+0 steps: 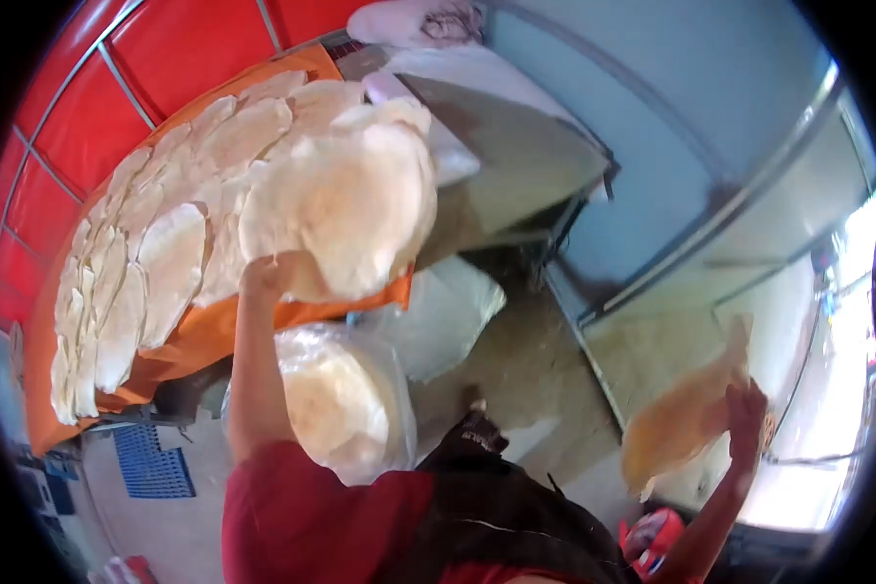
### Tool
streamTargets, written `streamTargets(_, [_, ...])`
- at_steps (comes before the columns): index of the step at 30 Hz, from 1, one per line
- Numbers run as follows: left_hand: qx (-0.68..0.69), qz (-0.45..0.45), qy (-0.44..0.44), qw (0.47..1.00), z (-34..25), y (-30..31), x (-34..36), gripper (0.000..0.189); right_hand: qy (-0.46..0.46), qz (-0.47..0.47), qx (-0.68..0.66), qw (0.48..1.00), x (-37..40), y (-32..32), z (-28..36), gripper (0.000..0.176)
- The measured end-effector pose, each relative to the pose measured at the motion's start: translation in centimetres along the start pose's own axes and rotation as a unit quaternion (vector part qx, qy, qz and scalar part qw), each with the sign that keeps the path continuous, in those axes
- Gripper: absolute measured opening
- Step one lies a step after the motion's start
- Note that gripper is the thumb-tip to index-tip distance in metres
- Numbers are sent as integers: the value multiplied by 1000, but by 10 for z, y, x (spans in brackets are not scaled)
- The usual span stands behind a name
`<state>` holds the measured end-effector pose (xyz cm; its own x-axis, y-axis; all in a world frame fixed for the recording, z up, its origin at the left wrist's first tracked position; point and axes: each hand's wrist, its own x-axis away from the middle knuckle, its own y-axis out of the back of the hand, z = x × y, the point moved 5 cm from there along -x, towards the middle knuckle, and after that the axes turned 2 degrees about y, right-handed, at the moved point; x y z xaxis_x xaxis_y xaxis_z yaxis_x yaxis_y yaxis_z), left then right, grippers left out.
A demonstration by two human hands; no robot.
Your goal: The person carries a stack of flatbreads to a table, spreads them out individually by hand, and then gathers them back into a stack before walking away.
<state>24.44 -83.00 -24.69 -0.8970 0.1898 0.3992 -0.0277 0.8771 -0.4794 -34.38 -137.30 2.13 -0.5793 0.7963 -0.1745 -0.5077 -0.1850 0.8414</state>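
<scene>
My left hand (274,273) is closed on the near edge of a large round flatbread (346,209), above an orange-covered table (180,365) spread with overlapping flatbreads (170,277). Far out to the right, my right hand (747,407) grips another flatbread (676,423), which hangs down and to the left from the fingers. Below the table edge, more round flatbreads (336,404) lie stacked inside a clear plastic bag.
Beyond the orange cloth is a table (516,136) with a rolled cloth (414,21) on it. A clear plastic bag (443,316) lies near its leg. Grey panels (642,117) stand at the right, and a blue plastic grate (154,462) is at the lower left.
</scene>
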Motion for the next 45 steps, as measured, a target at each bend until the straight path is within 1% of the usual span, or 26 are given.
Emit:
streamTargets(1, [-51, -129, -9, 990, -23, -75, 100, 31, -4, 27, -113, 993, -44, -6, 6, 22])
streamTargets(2, [-123, -162, -90, 975, -21, -77, 107, 31, -16, 64, -222, 973, -82, -13, 12, 20])
streamTargets(4, [-269, -241, -242, 901, -21, -85, 121, 32, 32, 105, -211, 971, -152, -11, 65, 22])
streamTargets(6, [-407, -301, -384, 772, -28, -114, 130, 33, 43, 102, -346, 932, -228, -15, 77, 21])
streamTargets(7, [-245, -109, -382, 884, -5, -156, 121, 27, 53, 63, -367, 927, -266, -20, 78, 19])
streamTargets(9, [-454, 11, -336, 825, 39, -254, 121, 24, 110, 11, -359, 927, -316, -27, 99, 16])
streamTargets(11, [-448, 91, -279, 844, 83, -321, 106, 36, 208, -15, -304, 930, -345, -20, 140, 13])
streamTargets(12, [-375, 39, -220, 900, 113, -331, 84, 48, 176, 58, -386, 904, -369, -29, 150, 14])
streamTargets(13, [-496, 2, -280, 822, 124, -345, 64, 59, 143, 131, -460, 866, -392, -38, 162, 14])
streamTargets(15, [-434, -108, -281, 849, 130, -371, 53, 58, 78, 172, -563, 805, -406, -45, 203, 14])
streamTargets(18, [-190, -190, -258, 928, 149, -387, 37, 49, 152, 172, -531, 816, -442, -74, 243, 18])
streamTargets(20, [59, -159, -108, 980, 159, -397, 17, 42, 201, 161, -513, 819, -475, -86, 266, 22])
streamTargets(24, [228, -151, 85, 958, 159, -416, -16, 37, 145, 234, -505, 818, -545, -112, 293, 30])
streamTargets(26, [205, -112, 25, 972, 162, -421, -43, 38, 218, 231, -503, 804, -576, -119, 306, 30])
streamTargets(30, [30, -151, -61, 986, 158, -510, -53, 28, 226, 406, -467, 753, -617, -143, 379, 30])
streamTargets(32, [-27, -112, -84, 990, 197, -547, -79, 30, 357, 410, -393, 741, -587, -145, 443, 29])
streamTargets(34, [-32, -75, 7, 997, 216, -581, -78, 23, 464, 373, -403, 696, -564, -153, 492, 30])
streamTargets(35, [-14, 34, 124, 992, 228, -596, -78, 24, 487, 409, -392, 665, -537, -147, 507, 25])
streamTargets(36, [-150, 227, 75, 959, 228, -600, -71, 20, 506, 433, -403, 628, -527, -136, 516, 28])
streamTargets(37, [-109, 254, 113, 954, 199, -600, -45, 16, 524, 458, -412, 588, -519, -123, 523, 31])
streamTargets(39, [102, 256, 95, 956, 142, -575, -23, 16, 543, 491, -438, 522, -515, -110, 531, 33])
streamTargets(40, [191, 229, 4, 955, 107, -543, -24, 24, 537, 485, -468, 506, -529, -121, 537, 31])
streamTargets(41, [275, 211, -90, 934, 71, -510, -22, 36, 518, 474, -506, 501, -545, -142, 546, 29])
streamTargets(43, [151, 115, -252, 949, 25, -432, -21, 49, 457, 466, -560, 511, -576, -209, 570, 26])
streamTargets(44, [401, 185, -189, 877, 1, -420, 10, 53, 430, 488, -555, 519, -580, -251, 576, 24])
streamTargets(45, [384, 140, -245, 879, 6, -371, 6, 51, 408, 529, -519, 533, -574, -296, 576, 23])
